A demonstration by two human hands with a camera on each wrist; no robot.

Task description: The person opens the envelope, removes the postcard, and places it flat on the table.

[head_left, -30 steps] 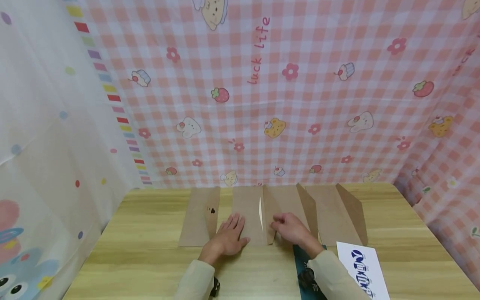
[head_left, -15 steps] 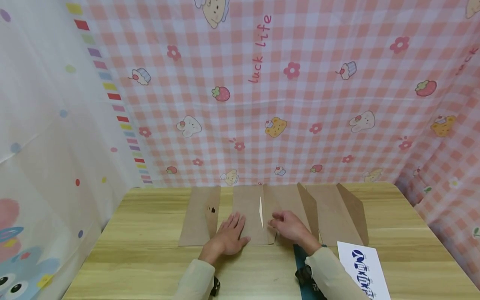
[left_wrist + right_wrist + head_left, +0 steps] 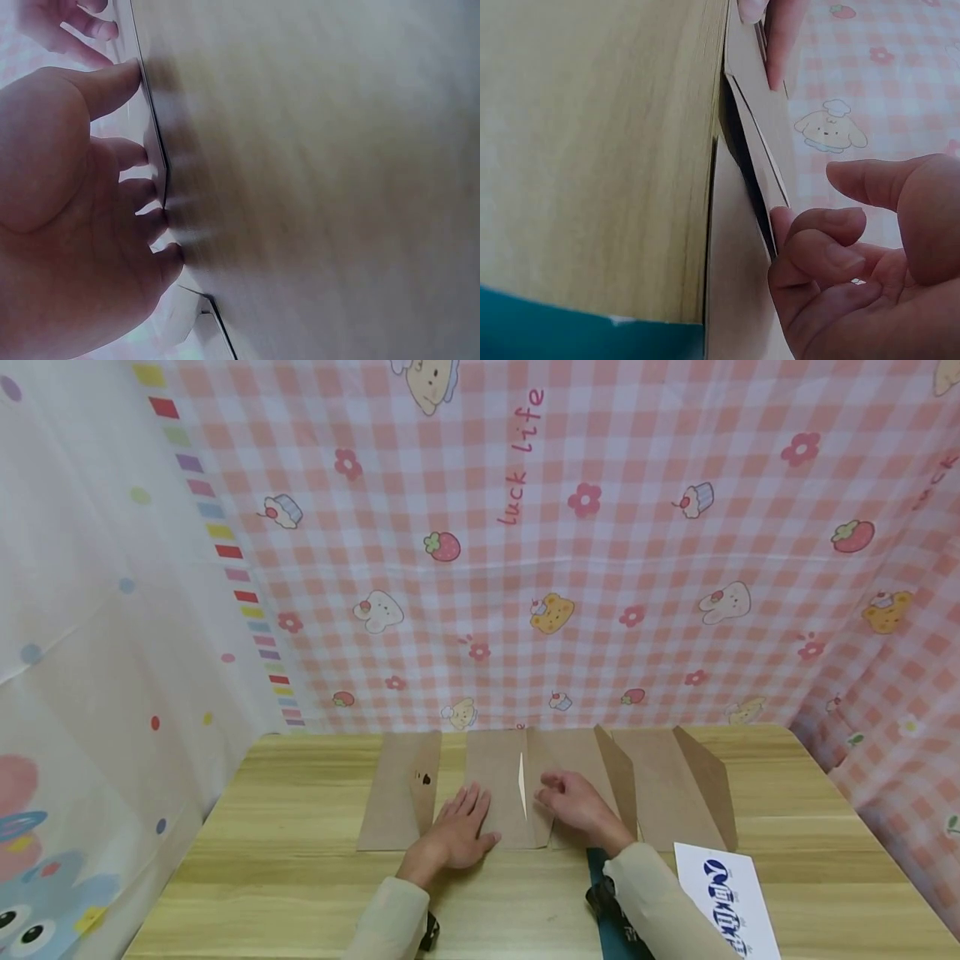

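Several brown kraft-paper envelopes lie in a row on the wooden table. My left hand rests flat, fingers spread, on the lower left part of the second envelope from the left. Along that envelope's right side its flap is folded out, and a thin white sliver shows by the fold. My right hand is at the flap's edge. In the right wrist view one fingertip touches the raised flap; the thumb stands apart and the other fingers curl loosely.
To the left lies another envelope with a small dark mark on its flap. Two more envelopes with flaps out lie to the right. A dark teal sheet is partly under the right forearm, beside a white printed paper.
My right hand has shifted slightly away from me and to the left at the flap, its fingers looser than before. The left hand has stayed in place.
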